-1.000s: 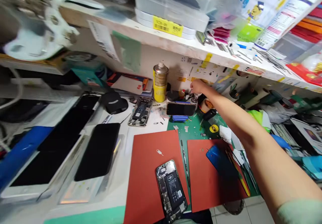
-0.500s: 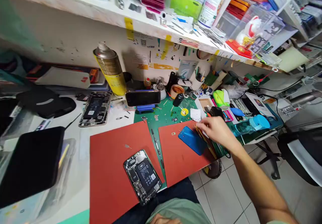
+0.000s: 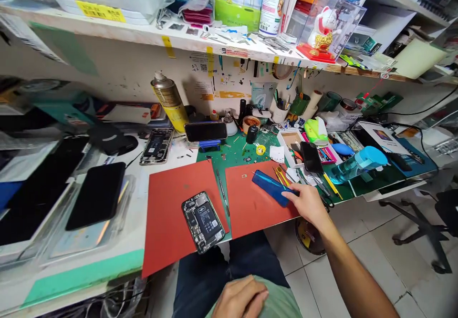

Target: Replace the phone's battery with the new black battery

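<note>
My right hand (image 3: 308, 202) pinches the right end of a glossy blue phone (image 3: 269, 185), thumb and fingers at its edge. The blue phone looks tilted over the right red mat (image 3: 246, 213). Yellow-handled tweezers (image 3: 281, 176) lie just behind it, and a small SIM tray (image 3: 244, 176) sits to its left. Low in front, my left hand (image 3: 239, 299) rests against the green shirt with its fingers curled, and I see nothing in it. An opened phone (image 3: 203, 222) with its battery showing lies on the left red mat (image 3: 164, 213). Between the mats is a slim metal pry tool (image 3: 222, 193).
Behind the mats stand a phone on a blue holder (image 3: 205, 132) and a spray can (image 3: 169, 102). To the right are a parts box (image 3: 290, 142), a black phone (image 3: 311, 157) and a blue water bottle (image 3: 359, 163). A loaded shelf (image 3: 193, 39) overhangs the bench.
My right hand has moved from the tweezers to the blue phone's end and taken hold of it. The blue phone has tilted. The view has shifted, and more of my left hand shows.
</note>
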A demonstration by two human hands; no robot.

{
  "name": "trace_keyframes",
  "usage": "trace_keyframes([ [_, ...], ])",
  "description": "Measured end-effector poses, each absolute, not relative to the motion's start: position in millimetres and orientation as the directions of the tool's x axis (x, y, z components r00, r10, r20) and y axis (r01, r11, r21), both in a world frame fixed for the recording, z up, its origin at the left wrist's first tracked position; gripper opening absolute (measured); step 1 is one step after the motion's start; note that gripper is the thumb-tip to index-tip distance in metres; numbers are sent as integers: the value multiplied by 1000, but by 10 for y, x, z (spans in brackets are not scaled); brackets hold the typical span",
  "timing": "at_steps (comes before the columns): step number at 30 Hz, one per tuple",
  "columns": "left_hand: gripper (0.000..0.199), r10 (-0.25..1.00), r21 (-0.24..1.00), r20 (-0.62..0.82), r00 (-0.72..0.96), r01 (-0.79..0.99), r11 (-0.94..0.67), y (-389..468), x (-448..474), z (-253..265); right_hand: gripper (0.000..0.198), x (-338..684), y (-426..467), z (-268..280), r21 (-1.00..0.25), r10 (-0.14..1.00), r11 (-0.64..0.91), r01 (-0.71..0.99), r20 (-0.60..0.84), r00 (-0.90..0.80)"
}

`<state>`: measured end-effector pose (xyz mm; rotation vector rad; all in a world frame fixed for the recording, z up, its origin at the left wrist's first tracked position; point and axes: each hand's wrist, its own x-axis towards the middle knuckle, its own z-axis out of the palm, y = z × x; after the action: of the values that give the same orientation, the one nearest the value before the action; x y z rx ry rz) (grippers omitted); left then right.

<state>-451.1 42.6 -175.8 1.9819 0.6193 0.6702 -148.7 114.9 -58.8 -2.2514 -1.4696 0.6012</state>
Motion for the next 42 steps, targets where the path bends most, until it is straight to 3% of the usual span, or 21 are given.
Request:
trace_keyframes([
  [3, 33, 837, 987, -34, 546, 151, -58, 416, -4424, -1609, 38, -1724, 734, -588, -741, 934, -349, 573, -223, 281],
  [5, 53, 855, 976, -193, 482, 3, 219, 446, -4344, -1475, 47, -1962, 433, -690, -909, 917, -372, 187, -328, 229],
  [6, 61, 866, 946, -263, 425, -64, 319, 460, -4308, -1419, 49, -2082, 293, -762, -922, 906, -386, 34, -372, 202],
  [8, 55, 869, 922, -325, 374, -79, 379, 465, -4252, -1359, 52, -2279, 41, -916, -898, 891, -408, -167, -431, 144],
  [13, 53, 816, 848, -455, 356, -108, 520, 280, -4223, -1457, 50, -2379, -444, -1188, -794, 854, -440, -420, -514, 78],
  [20, 56, 767, 794, -523, 373, -113, 597, 5, -4179, -1599, 41, -2333, -761, -1332, -788, 840, -442, -428, -531, 112],
  [25, 60, 781, 836, -513, 357, 1, 549, -14, -4256, -1737, 42, -2374, -749, -1360, -799, 847, -424, -426, -516, 126],
  [28, 51, 881, 903, -430, 198, 68, 425, -23, -4413, -1732, 43, -2381, -709, -1357, -811, 850, -432, -395, -512, 123],
  [30, 32, 945, 953, -295, 142, 114, 281, -52, -4495, -1670, 44, -2397, -679, -1356, -817, 848, -450, -361, -517, 112],
  [32, 22, 959, 983, -82, 271, 178, 34, -102, -4513, -1600, 44, -2428, -647, -1361, -822, 851, -461, -334, -516, 97],
  [34, 35, 890, 965, 78, 448, 191, -181, -166, -4470, -1566, 45, -2469, -614, -1374, -831, 861, -457, -316, -503, 78],
  [35, 38, 863, 959, 97, 496, 185, -214, -199, -4437, -1566, 45, -2489, -599, -1381, -836, 866, -454, -307, -496, 68],
  [42, 33, 887, 958, -286, 362, 88, 274, -279, -4287, -1617, 43, -2557, -527, -1409, -853, 874, -456, -255, -483, 50],
])
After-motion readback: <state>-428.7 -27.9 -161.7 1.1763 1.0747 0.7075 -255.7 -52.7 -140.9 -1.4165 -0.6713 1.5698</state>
